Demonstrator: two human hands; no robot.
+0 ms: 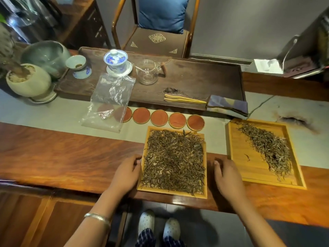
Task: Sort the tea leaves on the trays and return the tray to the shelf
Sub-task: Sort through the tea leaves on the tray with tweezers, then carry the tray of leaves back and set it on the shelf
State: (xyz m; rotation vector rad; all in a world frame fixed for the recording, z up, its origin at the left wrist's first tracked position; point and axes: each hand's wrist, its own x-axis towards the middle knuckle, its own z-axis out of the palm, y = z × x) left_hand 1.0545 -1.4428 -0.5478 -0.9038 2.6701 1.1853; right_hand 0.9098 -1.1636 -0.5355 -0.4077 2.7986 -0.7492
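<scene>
The left hand lay with fingers loosely curled against the left rim of the square bamboo tray spread full of dark tea leaves; the right hand hovered relaxed just beside its right rim, holding nothing. Both framed it at the edge of the polished brown wooden table. A second bamboo tray sat to the right, half covered. This looked like preparation to lift; next, both hands would need a level grip on opposite rims.

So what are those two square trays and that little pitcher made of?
The trays look like pale bamboo or light wood, matte, with fine straight grain. The pitcher looks like clear glass: you see the dark board through it.
</scene>
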